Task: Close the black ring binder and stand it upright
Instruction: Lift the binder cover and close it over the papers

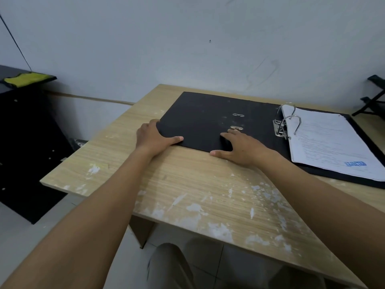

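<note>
The black ring binder [204, 119] lies open and flat on the wooden table [198, 184]. Its left cover faces up with two small metal slots. Metal rings [288, 122] stand at the spine, and a stack of printed paper [331, 142] rests on the right cover. My left hand [153, 136] grips the near-left corner of the left cover, thumb on top and fingers at the edge. My right hand [239, 148] lies on the cover's front edge, fingers spread on the black surface and thumb on the table.
The table top is scuffed with white paint marks and stands against a pale wall. A black cabinet [27, 142] with a yellow-green cloth [27, 79] on it is at the left. A black folding stand [373, 94] shows at the right edge. My knees are under the table.
</note>
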The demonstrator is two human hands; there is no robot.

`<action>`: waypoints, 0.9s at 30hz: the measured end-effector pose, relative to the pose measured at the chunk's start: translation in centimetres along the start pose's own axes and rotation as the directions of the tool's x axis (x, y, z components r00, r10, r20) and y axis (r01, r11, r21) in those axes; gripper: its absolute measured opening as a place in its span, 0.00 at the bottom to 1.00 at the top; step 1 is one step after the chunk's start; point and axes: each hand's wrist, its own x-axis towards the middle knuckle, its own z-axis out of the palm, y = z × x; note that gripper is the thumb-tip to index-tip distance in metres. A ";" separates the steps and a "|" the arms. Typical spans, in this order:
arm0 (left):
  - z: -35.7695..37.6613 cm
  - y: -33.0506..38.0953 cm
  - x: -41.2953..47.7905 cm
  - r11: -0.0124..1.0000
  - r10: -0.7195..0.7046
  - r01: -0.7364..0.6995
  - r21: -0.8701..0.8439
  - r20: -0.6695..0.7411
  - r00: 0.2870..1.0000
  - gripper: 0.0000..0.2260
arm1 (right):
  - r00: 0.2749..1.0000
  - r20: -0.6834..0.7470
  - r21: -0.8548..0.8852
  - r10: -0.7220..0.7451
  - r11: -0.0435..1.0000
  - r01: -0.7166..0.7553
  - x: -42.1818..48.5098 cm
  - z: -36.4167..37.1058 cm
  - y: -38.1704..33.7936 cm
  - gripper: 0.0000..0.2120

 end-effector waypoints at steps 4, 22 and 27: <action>-0.1 0.5 0.4 0.986 -0.004 -0.002 -0.170 -0.037 0.999 0.41 | 1.000 -0.014 -0.004 -0.014 1.000 0.014 -0.1 0.1 -0.2 0.47; -0.3 6.4 -0.1 0.472 -0.432 0.144 -0.870 -0.086 0.898 0.27 | 0.991 -0.115 -0.189 -0.071 0.981 0.048 -1.1 -0.5 -3.6 0.27; 1.5 7.8 -0.4 0.344 -0.389 0.194 -0.919 0.048 0.920 0.17 | 0.991 -0.120 -0.149 -0.065 0.988 0.046 -1.4 -0.5 -3.3 0.26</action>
